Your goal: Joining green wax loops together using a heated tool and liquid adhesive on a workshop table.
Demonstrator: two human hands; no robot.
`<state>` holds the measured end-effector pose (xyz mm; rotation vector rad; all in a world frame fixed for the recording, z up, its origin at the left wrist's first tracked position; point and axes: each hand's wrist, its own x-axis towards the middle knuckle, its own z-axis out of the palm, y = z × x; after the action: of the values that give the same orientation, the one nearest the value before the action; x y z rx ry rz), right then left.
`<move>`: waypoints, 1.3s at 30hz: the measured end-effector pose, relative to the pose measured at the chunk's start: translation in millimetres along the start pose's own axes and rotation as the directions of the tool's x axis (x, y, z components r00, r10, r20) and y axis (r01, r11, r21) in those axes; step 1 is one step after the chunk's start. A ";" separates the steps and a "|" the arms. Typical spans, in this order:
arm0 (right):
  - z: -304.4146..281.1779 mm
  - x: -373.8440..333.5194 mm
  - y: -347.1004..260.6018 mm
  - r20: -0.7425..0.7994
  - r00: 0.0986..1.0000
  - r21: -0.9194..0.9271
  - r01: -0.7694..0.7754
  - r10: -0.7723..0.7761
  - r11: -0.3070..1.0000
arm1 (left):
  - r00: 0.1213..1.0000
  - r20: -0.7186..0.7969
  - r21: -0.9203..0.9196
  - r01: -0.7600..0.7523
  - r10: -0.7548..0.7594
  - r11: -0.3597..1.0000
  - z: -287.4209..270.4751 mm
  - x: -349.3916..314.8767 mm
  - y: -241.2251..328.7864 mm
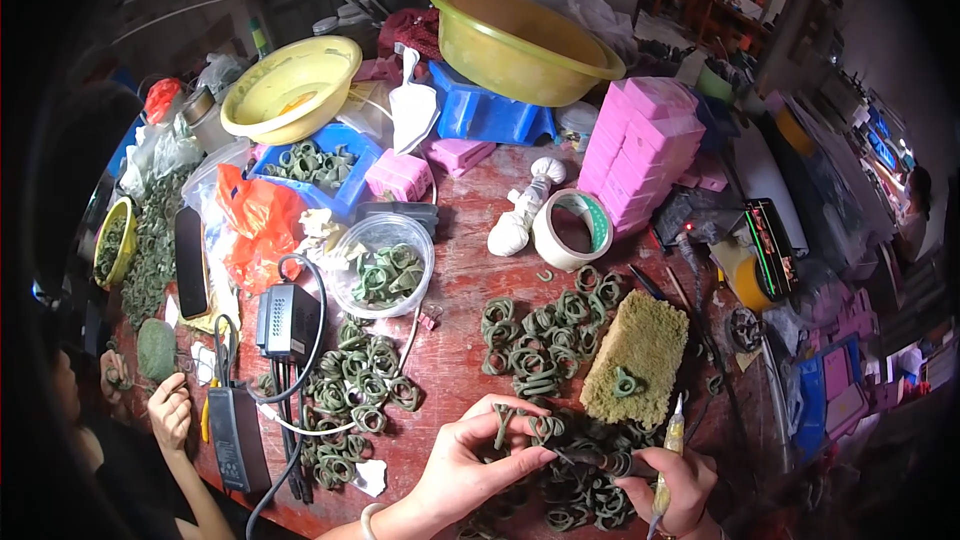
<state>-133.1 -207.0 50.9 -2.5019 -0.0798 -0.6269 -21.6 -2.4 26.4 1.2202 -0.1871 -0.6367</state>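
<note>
Your left hand (470, 465) has a narrow pinch, thumb and fingers, on a green ring (546, 427); a second ring (503, 427) rests against the fingers. Your right hand (688, 480) is closed on one pale pen (674, 432), tip up and clear of the work, and also grips one dark tool (594, 459) pointing toward the held ring. Shadow hides what that tool is and whether it touches.

You seem to be midway through working a single ring. The next move, I judge, calls for a steady left pinch, light enough not to bend the band, with the pen kept out of the way.

Clock directions run from your hands, twelve straight ahead. Under them lies a near heap (590, 512) of rings; a far heap (540, 340) is near twelve, a side heap (345, 390) toward nine. That makes three heaps, too tangled to count ring by ring. At one o'clock, one sponge (658, 328) bears one loose ring (628, 382).

Farther out: one tape roll (547, 237) at twelve, one pink stack (630, 155) just past it, one clear tub (345, 292) between ten and eleven, two large basins (520, 65) from eleven to twelve, and a co-worker's two hands (170, 412) near nine.
</note>
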 end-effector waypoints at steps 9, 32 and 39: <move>-4.3 -2.4 1.8 -0.045 0.992 0.139 -0.113 0.120 0.984 | 0.997 0.032 0.065 -0.066 0.064 0.996 -3.1 -0.5 -3.4; -6.1 0.3 2.4 -0.035 0.997 0.134 -0.066 0.071 0.989 | 0.999 0.042 0.042 -0.026 0.025 0.999 2.9 0.4 3.3; -5.0 -1.4 2.8 -0.026 0.997 0.107 -0.071 0.074 0.992 | 0.999 0.036 0.051 -0.043 0.041 0.998 3.3 1.0 3.5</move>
<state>-135.9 -211.9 52.5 -2.3815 -0.0103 -0.6144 -21.0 -5.0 30.6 1.2523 -0.2591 -0.6201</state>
